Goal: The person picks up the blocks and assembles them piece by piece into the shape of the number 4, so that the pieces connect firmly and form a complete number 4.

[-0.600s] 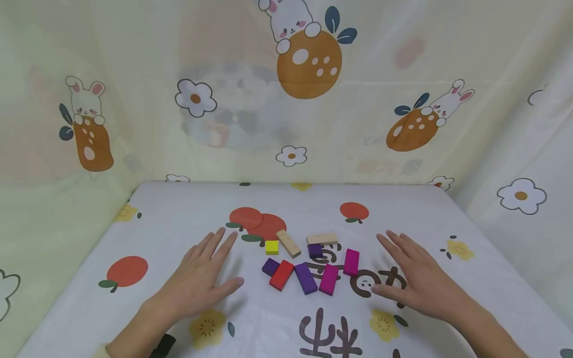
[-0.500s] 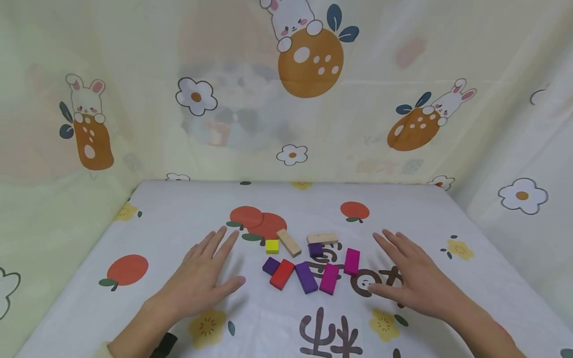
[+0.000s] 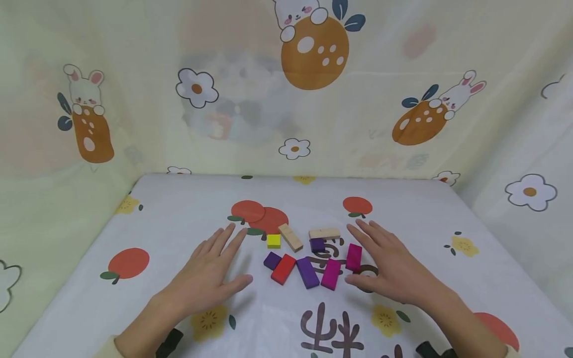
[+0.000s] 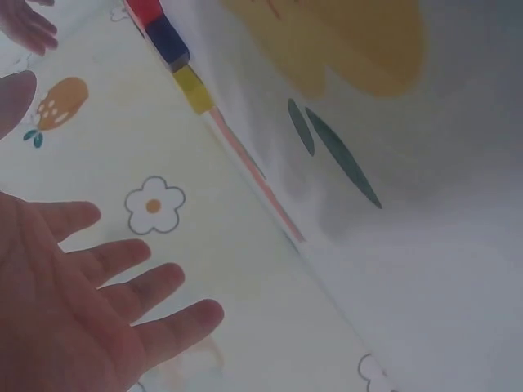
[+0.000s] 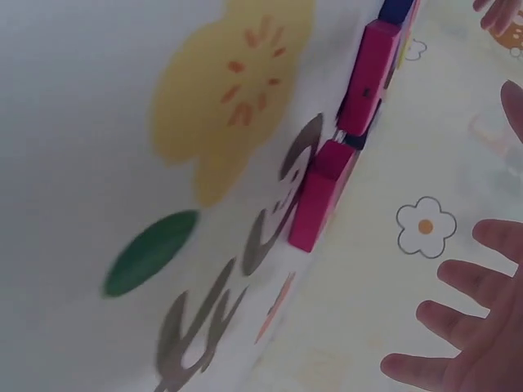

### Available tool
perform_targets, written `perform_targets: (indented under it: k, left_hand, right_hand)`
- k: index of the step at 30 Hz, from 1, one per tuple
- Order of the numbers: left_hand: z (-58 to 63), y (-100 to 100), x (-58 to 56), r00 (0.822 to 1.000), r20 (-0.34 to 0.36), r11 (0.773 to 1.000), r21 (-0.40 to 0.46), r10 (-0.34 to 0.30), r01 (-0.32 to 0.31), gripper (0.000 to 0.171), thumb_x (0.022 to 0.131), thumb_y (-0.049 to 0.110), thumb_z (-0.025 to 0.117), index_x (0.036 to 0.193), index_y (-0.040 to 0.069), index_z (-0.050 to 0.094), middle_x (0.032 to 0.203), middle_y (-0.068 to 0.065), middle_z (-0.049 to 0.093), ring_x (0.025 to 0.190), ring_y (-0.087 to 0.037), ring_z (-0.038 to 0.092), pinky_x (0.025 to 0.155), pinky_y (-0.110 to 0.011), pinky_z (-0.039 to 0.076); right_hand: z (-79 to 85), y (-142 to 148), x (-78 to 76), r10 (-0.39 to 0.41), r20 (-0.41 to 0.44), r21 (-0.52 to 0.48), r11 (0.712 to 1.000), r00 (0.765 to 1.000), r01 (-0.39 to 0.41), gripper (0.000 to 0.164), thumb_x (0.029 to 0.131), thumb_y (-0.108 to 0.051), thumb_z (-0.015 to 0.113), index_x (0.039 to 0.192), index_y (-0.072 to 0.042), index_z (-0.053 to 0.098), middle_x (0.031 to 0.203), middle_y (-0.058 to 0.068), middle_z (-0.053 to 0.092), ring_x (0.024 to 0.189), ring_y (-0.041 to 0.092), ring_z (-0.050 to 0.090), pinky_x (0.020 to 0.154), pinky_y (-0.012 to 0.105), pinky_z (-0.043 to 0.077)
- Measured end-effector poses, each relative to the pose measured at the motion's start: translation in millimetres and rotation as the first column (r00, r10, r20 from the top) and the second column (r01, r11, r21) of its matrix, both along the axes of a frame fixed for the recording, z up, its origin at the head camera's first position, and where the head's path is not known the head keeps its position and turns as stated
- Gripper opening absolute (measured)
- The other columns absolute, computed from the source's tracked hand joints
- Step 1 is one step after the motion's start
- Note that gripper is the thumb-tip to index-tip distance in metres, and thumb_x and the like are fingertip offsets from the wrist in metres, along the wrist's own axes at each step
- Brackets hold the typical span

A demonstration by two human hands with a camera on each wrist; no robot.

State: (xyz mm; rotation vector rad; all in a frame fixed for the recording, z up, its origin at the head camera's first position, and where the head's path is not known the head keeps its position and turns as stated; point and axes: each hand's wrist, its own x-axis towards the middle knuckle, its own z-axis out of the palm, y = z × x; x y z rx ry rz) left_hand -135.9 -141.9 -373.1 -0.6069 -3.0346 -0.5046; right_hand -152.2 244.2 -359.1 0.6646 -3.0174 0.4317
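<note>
Small wooden blocks lie spread in the middle of the table. Leftmost are a yellow block (image 3: pixel 273 241), a dark purple block (image 3: pixel 272 260) and a red block (image 3: pixel 283 269). Beside them lie a long purple block (image 3: pixel 308 272) and a magenta block (image 3: pixel 331 274). Farther back are two plain wooden blocks, one slanted (image 3: pixel 290 237) and one lying crosswise (image 3: pixel 324 233), with a small purple block (image 3: pixel 317 244) before the latter. My left hand (image 3: pixel 208 273) hovers left of the group, fingers spread. My right hand (image 3: pixel 394 263), fingers extended, is close to the right magenta block (image 3: pixel 353 257). Neither holds anything.
A white cloth (image 3: pixel 179 199) printed with fruit and flowers covers the table. Behind it hangs a patterned curtain (image 3: pixel 241 119), with more cloth on both sides. Black straps (image 3: pixel 170 343) show at the wrists.
My right hand has moved left toward the blocks. The left hand has shifted slightly right, much as the whole view shifts. The blocks lie as before.
</note>
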Motion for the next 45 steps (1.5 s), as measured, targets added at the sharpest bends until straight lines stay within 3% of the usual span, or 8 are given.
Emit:
perform_targets:
  k: [11,18,23,32,38,45]
  left_hand:
    - [-0.8,17.4,-0.8,0.997,0.049,0.998,0.026,-0.055,0.054,0.092,0.095,0.057,0.065,0.167,0.025,0.018,0.175,-0.009,0.013,0.159,-0.041,0.018,0.122,-0.067,0.024]
    - [1.3,30.6,0.1,0.996,0.059,0.998,0.038,-0.06,0.058,0.093,0.095,0.063,0.061,0.167,0.025,0.016,0.175,-0.005,0.011,0.16,-0.035,0.016,0.125,-0.062,0.023]
    - [-0.5,38.6,-1.1,0.995,0.055,0.995,0.067,-0.081,0.077,0.09,0.095,0.061,0.062,0.167,0.024,0.021,0.175,-0.006,0.014,0.159,-0.036,0.021,0.124,-0.062,0.025]
    - [-8.2,59.0,1.6,0.961,0.179,0.973,0.13,-0.212,0.19,0.089,0.096,0.061,0.06,0.167,0.026,0.02,0.173,-0.008,0.02,0.157,-0.036,0.026,0.121,-0.059,0.033]
    - [-14.2,67.0,-0.5,0.957,0.199,0.977,0.066,-0.211,0.202,0.088,0.096,0.061,0.059,0.166,0.023,0.023,0.173,-0.01,0.02,0.159,-0.035,0.023,0.123,-0.06,0.03]
    - [-16.4,70.9,0.2,0.943,0.283,0.978,-0.061,-0.174,0.199,0.085,0.093,0.063,0.063,0.162,0.021,0.037,0.17,-0.007,0.029,0.158,-0.034,0.024,0.12,-0.063,0.032]
  right_hand:
    - [1.6,-32.7,-10.7,0.068,0.023,0.001,0.998,0.997,-0.068,0.085,0.084,-0.05,0.081,0.157,-0.025,0.046,0.164,0.009,0.042,0.153,0.043,0.032,0.113,0.071,0.035]
    - [-0.4,-51.4,-21.8,0.114,0.062,0.041,0.992,0.992,-0.116,0.079,0.087,-0.044,0.079,0.156,-0.024,0.047,0.16,0.008,0.047,0.151,0.039,0.038,0.115,0.066,0.037]
    - [-4.8,-62.3,-26.4,0.136,0.084,0.055,0.988,0.987,-0.141,0.078,0.087,-0.043,0.08,0.155,-0.023,0.048,0.159,0.008,0.048,0.15,0.039,0.039,0.115,0.065,0.038]
    - [-16.1,-73.5,-28.2,0.216,0.114,0.056,0.973,0.97,-0.223,0.077,0.085,-0.038,0.083,0.153,-0.02,0.052,0.157,0.012,0.051,0.15,0.04,0.039,0.116,0.066,0.036]
    - [-20.0,-80.2,-31.0,0.234,0.154,0.049,0.969,0.96,-0.244,0.072,0.085,-0.035,0.082,0.151,-0.021,0.055,0.155,0.009,0.053,0.152,0.04,0.037,0.117,0.067,0.033]
    - [-22.8,-83.3,-32.6,0.256,0.174,0.06,0.961,0.951,-0.27,0.061,0.084,-0.031,0.082,0.141,-0.016,0.064,0.149,0.007,0.06,0.145,0.038,0.046,0.115,0.064,0.039]
